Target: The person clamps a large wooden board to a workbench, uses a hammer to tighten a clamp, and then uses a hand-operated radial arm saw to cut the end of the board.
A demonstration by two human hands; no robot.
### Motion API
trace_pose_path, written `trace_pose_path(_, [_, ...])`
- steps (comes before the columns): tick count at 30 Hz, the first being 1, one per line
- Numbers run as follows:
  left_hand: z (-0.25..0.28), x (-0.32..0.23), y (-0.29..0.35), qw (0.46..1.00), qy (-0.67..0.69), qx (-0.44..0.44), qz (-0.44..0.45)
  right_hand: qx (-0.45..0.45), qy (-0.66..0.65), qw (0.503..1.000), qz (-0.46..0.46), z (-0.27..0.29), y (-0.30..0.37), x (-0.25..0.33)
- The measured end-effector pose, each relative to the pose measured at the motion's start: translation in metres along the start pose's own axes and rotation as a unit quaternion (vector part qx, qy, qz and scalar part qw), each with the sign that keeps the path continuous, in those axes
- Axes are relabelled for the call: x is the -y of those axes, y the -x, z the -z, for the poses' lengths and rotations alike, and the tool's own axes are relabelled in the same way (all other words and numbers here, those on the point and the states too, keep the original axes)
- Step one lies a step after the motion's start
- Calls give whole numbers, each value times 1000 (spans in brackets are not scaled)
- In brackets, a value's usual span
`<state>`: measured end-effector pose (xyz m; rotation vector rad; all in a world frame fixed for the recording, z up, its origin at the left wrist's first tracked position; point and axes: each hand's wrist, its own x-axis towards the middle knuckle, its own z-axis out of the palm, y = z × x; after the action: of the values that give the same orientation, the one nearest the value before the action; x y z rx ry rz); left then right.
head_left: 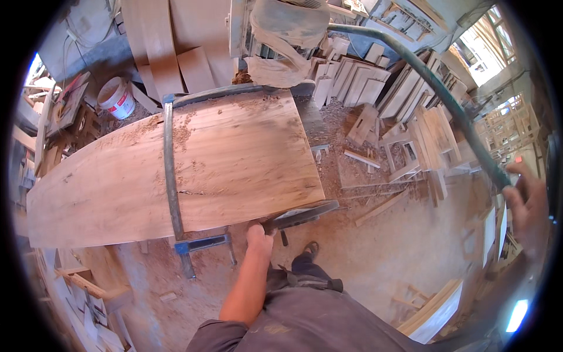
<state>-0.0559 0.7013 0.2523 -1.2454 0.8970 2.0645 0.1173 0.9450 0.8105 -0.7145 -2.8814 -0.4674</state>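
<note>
A broad wooden panel [246,152] lies in front of me, scattered with sawdust and shavings. Across it runs a metal bar clamp [170,158] with blue ends. My left hand [258,234] is closed at the panel's near edge, beside a dark metal rail [305,214] that juts from under the panel. What its fingers grip is hidden. Out at the far right, my right hand [525,202] is closed around the lower end of a long curved green tube [437,85]. The tube arcs up to a dusty machine part [290,26] beyond the panel.
Stacked boards [358,79] lean at the back, beside wooden frames [410,149]. A white bucket [116,98] stands at the back left. Wood strips [381,208] and sawdust lie on the floor. Frame pieces [88,284] stand at the near left, and boards [434,314] at the near right.
</note>
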Motion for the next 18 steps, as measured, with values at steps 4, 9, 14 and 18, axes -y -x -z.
trace_pose_path(4, [10, 5, -16, 1000, -12, -2, 5, 40, -38, 998, -12, -24, 7, 27])
trace_pose_path(9, [10, 5, -26, 999, -23, -30, -8, -39, -41, 998, -17, -24, 6, 18])
trace_pose_path(14, [20, -3, -19, 997, -68, 38, -30, 12, -31, 999, -28, -26, 6, 31])
trace_pose_path(18, [9, -9, -15, 987, -97, 88, 93, -12, -18, 1000, -15, -44, 25, 49])
